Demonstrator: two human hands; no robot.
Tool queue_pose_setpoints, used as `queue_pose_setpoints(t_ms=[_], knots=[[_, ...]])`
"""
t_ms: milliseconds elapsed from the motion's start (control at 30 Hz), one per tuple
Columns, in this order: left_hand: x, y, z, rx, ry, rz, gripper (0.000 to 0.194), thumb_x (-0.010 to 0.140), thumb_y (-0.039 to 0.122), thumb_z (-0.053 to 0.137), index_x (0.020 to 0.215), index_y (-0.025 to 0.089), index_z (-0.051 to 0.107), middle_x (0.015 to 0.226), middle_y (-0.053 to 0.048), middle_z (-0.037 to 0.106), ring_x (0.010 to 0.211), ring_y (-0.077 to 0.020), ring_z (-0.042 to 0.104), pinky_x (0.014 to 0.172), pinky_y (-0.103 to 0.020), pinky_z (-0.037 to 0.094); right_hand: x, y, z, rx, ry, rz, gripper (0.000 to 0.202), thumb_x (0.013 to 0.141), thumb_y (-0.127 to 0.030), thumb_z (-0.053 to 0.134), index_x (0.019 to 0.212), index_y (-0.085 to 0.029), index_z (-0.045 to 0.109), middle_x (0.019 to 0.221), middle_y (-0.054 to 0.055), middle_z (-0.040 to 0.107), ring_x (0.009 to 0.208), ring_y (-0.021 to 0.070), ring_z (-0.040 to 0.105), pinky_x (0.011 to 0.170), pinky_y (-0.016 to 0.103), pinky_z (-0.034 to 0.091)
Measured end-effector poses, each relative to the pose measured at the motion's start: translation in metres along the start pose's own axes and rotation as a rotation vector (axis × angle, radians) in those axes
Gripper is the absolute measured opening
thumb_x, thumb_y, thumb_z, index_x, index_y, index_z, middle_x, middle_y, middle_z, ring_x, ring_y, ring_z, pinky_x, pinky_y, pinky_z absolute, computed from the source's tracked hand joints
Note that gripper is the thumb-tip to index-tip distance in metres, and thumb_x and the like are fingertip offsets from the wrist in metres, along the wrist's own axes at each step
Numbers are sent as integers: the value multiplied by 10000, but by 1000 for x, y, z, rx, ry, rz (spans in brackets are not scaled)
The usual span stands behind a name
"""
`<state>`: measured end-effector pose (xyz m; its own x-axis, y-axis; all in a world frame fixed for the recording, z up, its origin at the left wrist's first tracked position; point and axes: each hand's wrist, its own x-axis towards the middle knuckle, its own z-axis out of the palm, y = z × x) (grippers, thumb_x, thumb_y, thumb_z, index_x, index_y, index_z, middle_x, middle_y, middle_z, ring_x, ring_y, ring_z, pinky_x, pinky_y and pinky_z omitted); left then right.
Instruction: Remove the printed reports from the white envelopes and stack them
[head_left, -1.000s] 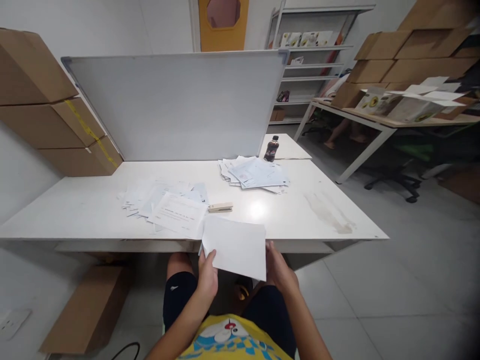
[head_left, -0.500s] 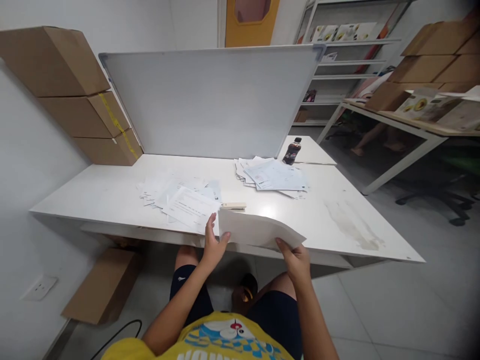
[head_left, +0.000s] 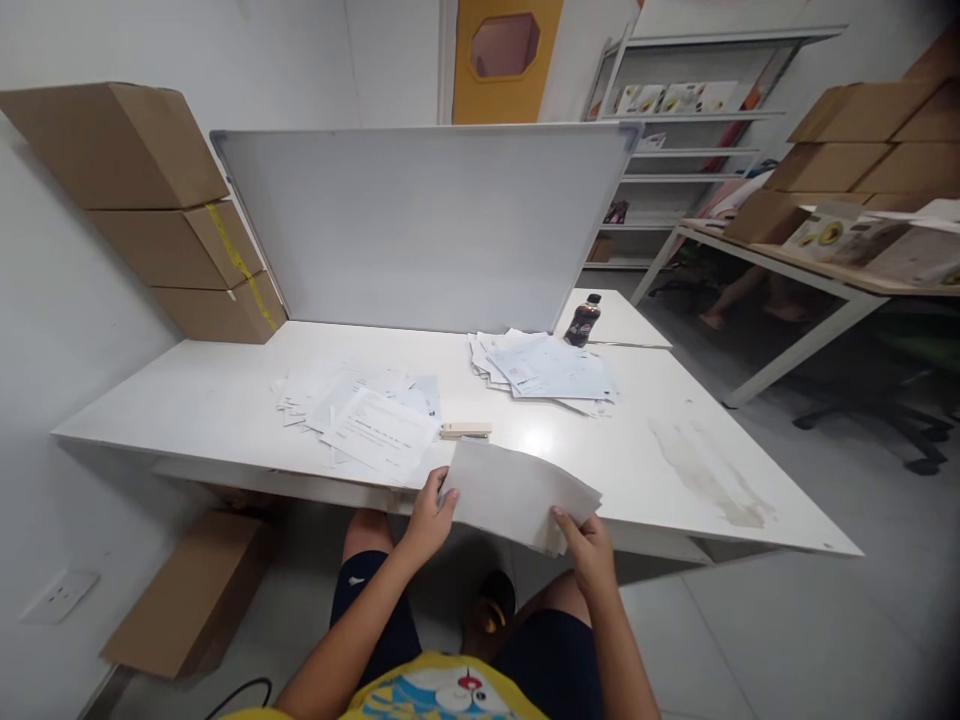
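Note:
A few pale sheets of paper (head_left: pixel 517 490) are held between my two hands at the table's front edge. My left hand (head_left: pixel 433 515) grips their left edge, thumb on top. At the right end, my right hand (head_left: pixel 586 540) pinches them between thumb and fingers. Just beyond the sheets lies a beige stapler (head_left: pixel 466 430). Loose printed papers (head_left: pixel 379 430) are spread on the table to the left of the stapler. Farther back on the right is a pile of papers (head_left: pixel 551 368), with a dark drink bottle (head_left: pixel 583 321) behind it.
The white table (head_left: pixel 645 460) carries an upright whiteboard (head_left: pixel 427 230) along its back. Cardboard boxes (head_left: pixel 202 245) are stacked at the back left, and another box (head_left: pixel 191 590) is on the floor. A second table (head_left: pixel 787 262) with boxes stands at the right; a person's legs show beneath it.
My left hand has closed from a spread pose onto the left edge of the sheets. The sheets now lie flatter, showing more of their upper face. The view has tilted slightly up.

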<state>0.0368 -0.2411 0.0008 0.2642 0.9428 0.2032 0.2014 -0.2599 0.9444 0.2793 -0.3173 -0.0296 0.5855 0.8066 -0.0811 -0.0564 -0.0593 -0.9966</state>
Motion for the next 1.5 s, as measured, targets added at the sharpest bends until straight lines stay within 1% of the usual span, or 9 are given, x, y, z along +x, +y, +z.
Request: queue_pose_setpoints(t_ms=[100,300,467,567,700,867,1100,1267,1500], knots=[[-17,-8,-1,-170,31,-98,519,866,351,520,1352,236,380,1379,-134,483,1286,-251,453,1030,-402,387,-5,-6,-4,11,-114,106,511,622,-542,743,966,-171,678,972,99,727,886,278,647,753,366,517],[-34,-24,-5,-313,125,-203,680,784,380,622,1391,235,352,1368,-129,506,1264,-262,484,1030,-397,407,-11,-11,1,-63,-349,138,477,662,-514,713,1005,-184,690,1042,100,717,969,309,635,826,401,501],[-22,-17,-14,-138,163,-174,577,810,332,575,1351,205,422,1112,-106,620,964,-208,638,853,-367,517,11,-21,0,-166,-330,90,440,668,-478,641,974,-163,678,943,87,723,870,285,642,747,360,505],[2,-4,-15,114,214,-13,471,866,292,492,1332,228,461,1120,-102,601,988,-203,618,873,-379,508,38,-38,-3,-301,-328,35,372,644,-392,591,926,-164,674,866,63,712,802,259,630,703,332,488],[47,12,5,405,66,207,455,905,282,425,1356,237,451,1380,-111,480,1310,-259,413,1085,-451,344,75,-61,3,-483,-362,33,238,580,-265,559,770,-170,666,728,37,672,707,230,600,644,305,447],[89,7,32,597,-49,245,504,883,356,493,1351,179,439,1475,-140,371,1420,-364,176,1136,-552,190,95,-66,4,-449,-415,150,182,567,-276,615,694,-157,665,671,43,662,651,210,586,585,281,414],[111,-5,12,480,-161,288,261,878,290,515,1117,186,502,1314,-137,484,1427,-302,193,1123,-493,267,90,-49,-31,-324,-269,206,240,581,-364,648,692,-151,665,609,32,654,573,198,571,531,285,416],[120,-5,1,351,-290,265,354,794,306,643,1103,207,503,1399,-126,438,1451,-285,111,1113,-444,299,89,-45,-31,-353,-218,174,270,586,-395,639,686,-147,667,619,30,650,588,188,562,536,275,408],[122,-4,-1,344,-415,284,343,883,321,501,1205,225,567,1497,-72,373,1455,-240,85,1149,-461,232,91,-41,-30,-391,-189,133,320,581,-435,622,711,-146,667,640,21,646,624,190,556,573,277,395]])
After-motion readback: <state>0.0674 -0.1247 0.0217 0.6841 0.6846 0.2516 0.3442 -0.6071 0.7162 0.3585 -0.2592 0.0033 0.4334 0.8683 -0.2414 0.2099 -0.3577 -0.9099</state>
